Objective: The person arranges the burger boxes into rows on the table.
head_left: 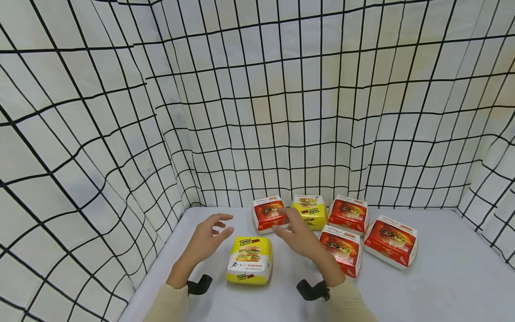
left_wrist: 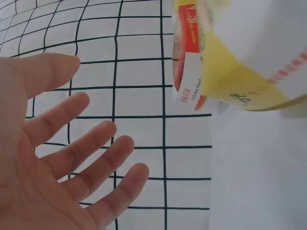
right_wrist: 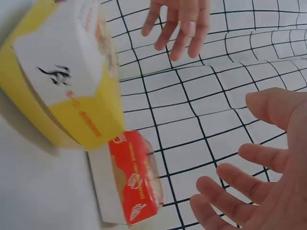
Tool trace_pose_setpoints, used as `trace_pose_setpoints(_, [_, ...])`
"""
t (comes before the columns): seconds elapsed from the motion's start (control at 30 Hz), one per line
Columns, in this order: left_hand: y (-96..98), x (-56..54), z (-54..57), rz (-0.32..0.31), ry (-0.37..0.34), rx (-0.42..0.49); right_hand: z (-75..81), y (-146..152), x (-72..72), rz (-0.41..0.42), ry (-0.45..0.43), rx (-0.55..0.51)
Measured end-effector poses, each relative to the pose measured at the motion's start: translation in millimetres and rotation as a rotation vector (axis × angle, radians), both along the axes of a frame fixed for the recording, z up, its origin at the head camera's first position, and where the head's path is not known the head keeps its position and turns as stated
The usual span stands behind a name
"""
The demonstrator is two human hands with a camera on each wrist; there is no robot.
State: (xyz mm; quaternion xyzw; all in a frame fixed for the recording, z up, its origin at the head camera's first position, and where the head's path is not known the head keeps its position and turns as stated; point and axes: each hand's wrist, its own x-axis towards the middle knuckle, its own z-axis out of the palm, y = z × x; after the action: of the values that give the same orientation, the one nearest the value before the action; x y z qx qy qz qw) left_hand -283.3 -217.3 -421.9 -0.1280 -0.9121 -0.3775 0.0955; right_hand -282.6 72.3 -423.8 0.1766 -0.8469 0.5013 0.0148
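Note:
A yellow and white burger box (head_left: 250, 261) lies on the white table between my two hands. My left hand (head_left: 208, 238) hovers at the box's upper left, fingers spread and holding nothing. In the left wrist view that hand (left_wrist: 81, 153) is apart from the yellow box (left_wrist: 240, 72). My right hand (head_left: 298, 232) is held to the box's upper right, its fingers overlapping a red burger box (head_left: 266, 213) behind in the head view. The right wrist view shows loose, spread fingers of the right hand (right_wrist: 254, 177), with the yellow box (right_wrist: 67, 81) across from them.
At the back stand another yellow box (head_left: 314, 218) and a red box (head_left: 348, 213). Two more red boxes, a nearer one (head_left: 343, 250) and one farther right (head_left: 391, 241), lie beyond my right forearm. White walls with black netting (head_left: 273, 112) enclose the table (head_left: 438, 277).

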Motion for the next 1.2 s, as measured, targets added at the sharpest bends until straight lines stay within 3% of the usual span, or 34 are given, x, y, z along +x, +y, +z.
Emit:
trace_pose_setpoints(0.13, [7.6, -21.6, 16.0, 0.008, 0.0, -0.048, 13.2, -4.0, -22.0, -0.001, 0.038, 0.079])
trace_pose_setpoints(0.27, [21.7, -50.0, 24.0, 0.004, -0.056, -0.101, 22.7, -9.1, -46.1, -0.022, 0.036, 0.199])
trace_pose_setpoints(0.4, [33.8, -74.5, 19.5, -0.028, -0.134, -0.171, 23.6, -14.4, -61.9, -0.03, -0.004, 0.299])
trace_pose_setpoints(0.57, [44.1, -93.6, 10.2, -0.099, -0.211, -0.266, 11.6, -18.6, -77.4, -0.057, -0.028, 0.439])
trace_pose_setpoints(0.67, [49.1, -99.0, 7.6, -0.138, -0.252, -0.312, 1.2, -20.3, -84.9, -0.063, -0.018, 0.537])
trace_pose_setpoints(0.83, [56.6, -102.4, 4.8, -0.177, -0.3, -0.365, -11.4, -23.2, -89.5, -0.062, -0.006, 0.606])
trace_pose_setpoints(1.2, [48.9, -102.1, -0.4, -0.15, -0.311, -0.349, -20.5, -30.7, -79.6, -0.055, 0.022, 0.627])
